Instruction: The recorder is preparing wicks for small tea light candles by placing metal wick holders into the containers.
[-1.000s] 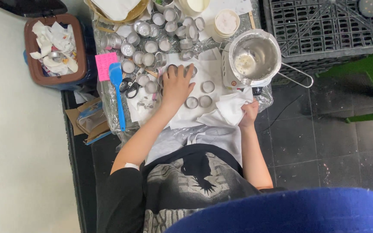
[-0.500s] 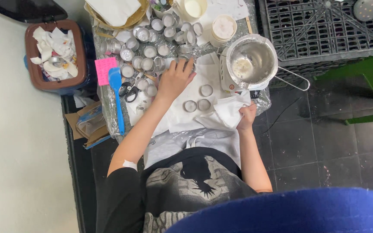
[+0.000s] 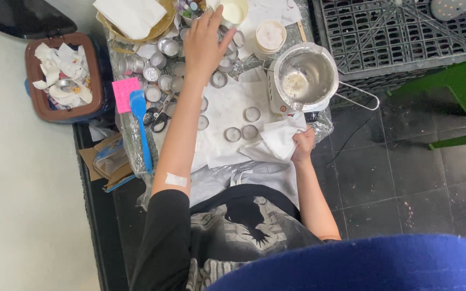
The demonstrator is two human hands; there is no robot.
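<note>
My left hand (image 3: 203, 40) is stretched far across the table, fingers spread over a cluster of small round metal tins (image 3: 160, 70); it holds nothing I can see. Its fingertips reach toward a white cup (image 3: 234, 11) at the far edge. My right hand (image 3: 303, 145) grips a crumpled white paper towel (image 3: 279, 140) near the table's front right. Three small tins (image 3: 242, 126) lie on the white paper sheet (image 3: 225, 105) between my hands. A steel pot (image 3: 306, 75) with white residue stands just beyond my right hand.
A blue spatula (image 3: 141, 126), a pink note pad (image 3: 126, 92) and scissors (image 3: 160, 118) lie at the left. A brown bin (image 3: 39, 102) of crumpled paper stands further left. A grey plastic crate (image 3: 395, 32) sits at the back right. A paper-lined basket (image 3: 133, 19) is at the far edge.
My left hand has moved away from the middle of the table toward the far edge, over the tins. My right hand still holds the paper towel.
</note>
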